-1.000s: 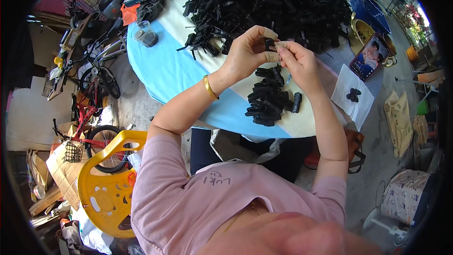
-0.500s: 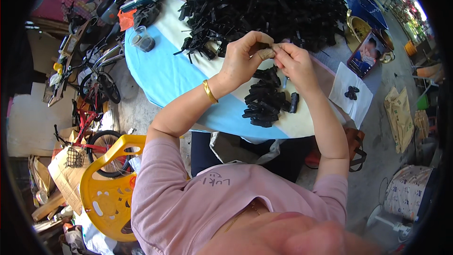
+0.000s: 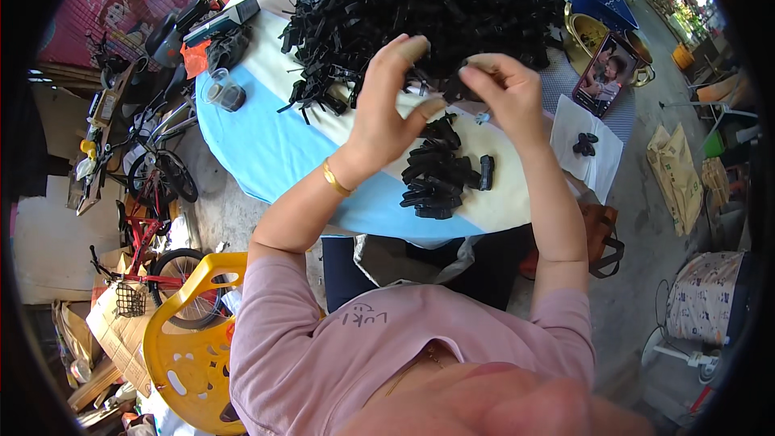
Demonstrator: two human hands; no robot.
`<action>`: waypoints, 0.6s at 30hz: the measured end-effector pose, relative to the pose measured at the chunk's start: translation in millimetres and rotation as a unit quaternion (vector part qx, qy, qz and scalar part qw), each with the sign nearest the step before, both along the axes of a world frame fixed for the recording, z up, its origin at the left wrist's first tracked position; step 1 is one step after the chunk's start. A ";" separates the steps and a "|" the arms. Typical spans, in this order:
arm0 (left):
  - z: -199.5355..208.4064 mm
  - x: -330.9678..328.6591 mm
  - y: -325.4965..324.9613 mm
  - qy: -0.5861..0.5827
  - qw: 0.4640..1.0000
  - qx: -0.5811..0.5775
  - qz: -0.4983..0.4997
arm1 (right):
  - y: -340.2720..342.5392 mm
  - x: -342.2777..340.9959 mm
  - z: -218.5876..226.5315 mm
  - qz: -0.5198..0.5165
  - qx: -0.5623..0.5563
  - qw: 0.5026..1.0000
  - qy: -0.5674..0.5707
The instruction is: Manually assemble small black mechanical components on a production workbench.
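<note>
My left hand [image 3: 383, 109] is raised over the near edge of a large heap of black plastic pieces [image 3: 428, 12], its thumb and fingers spread wide with nothing between them. To its right, my right hand [image 3: 510, 98] has thumb and forefinger closed together. Something dark shows at those fingertips, but against the black heap I cannot make it out. Below both hands lies a smaller stack of black pieces [image 3: 436, 182], with a single black piece [image 3: 487, 172] upright beside it. A small light-blue thing [image 3: 483, 118] shows just under my right hand; whether I hold it is unclear.
A cloth [image 3: 266, 125] in blue and cream covers the round table. At its left stands a clear cup [image 3: 224, 93]. On the right are a white paper [image 3: 601, 163] with several black bits, a phone [image 3: 605, 77], a brass pot [image 3: 583, 32] and a blue basket [image 3: 599, 0].
My hands were together, fingertips meeting around something small. Now they are apart, the left one opened and shifted left. The whole view has also shifted slightly.
</note>
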State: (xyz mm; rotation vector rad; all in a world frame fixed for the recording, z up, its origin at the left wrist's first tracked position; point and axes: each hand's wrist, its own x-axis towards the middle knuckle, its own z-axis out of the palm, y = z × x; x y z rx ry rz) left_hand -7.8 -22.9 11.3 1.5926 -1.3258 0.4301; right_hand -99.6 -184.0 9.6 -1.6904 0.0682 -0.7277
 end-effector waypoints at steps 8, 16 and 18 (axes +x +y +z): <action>-5.9 15.7 1.4 0.577 0.682 0.063 -0.445 | -8.1 -3.9 5.1 0.235 0.083 0.968 0.018; -7.2 11.2 -0.1 0.613 0.692 0.085 -0.372 | -5.9 -2.3 3.9 0.266 0.019 0.963 0.041; -9.1 11.4 1.6 0.548 0.781 0.063 -0.293 | 4.8 -1.4 5.5 0.186 0.050 0.980 0.040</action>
